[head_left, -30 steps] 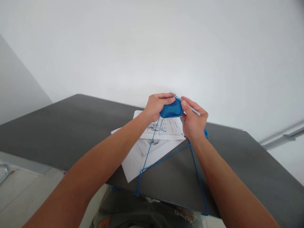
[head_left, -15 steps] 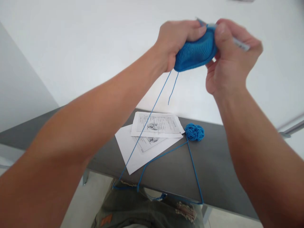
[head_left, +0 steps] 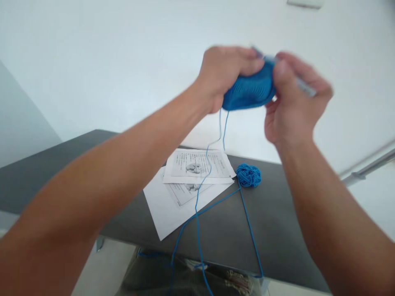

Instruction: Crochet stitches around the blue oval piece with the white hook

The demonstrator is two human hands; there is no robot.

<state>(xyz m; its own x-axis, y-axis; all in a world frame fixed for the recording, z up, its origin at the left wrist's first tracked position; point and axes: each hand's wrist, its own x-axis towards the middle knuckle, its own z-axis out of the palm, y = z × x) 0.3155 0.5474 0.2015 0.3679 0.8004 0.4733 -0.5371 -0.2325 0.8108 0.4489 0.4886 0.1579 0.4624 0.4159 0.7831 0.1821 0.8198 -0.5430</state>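
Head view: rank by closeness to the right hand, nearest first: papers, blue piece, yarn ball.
1. Blue piece: up between both hands, at the right hand's thumb.
2. Yarn ball: on the table, below and left of that hand in view.
3. Papers: on the table, left of the ball.

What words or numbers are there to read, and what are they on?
None reads clearly.
Upper paper sheet: printed lines around a grey picture, too small and blurred to read.
Lower paper sheet: some print beside another grey picture, also too small and blurred.
Pale hook handle: blurred, so any marking on it can't be read.
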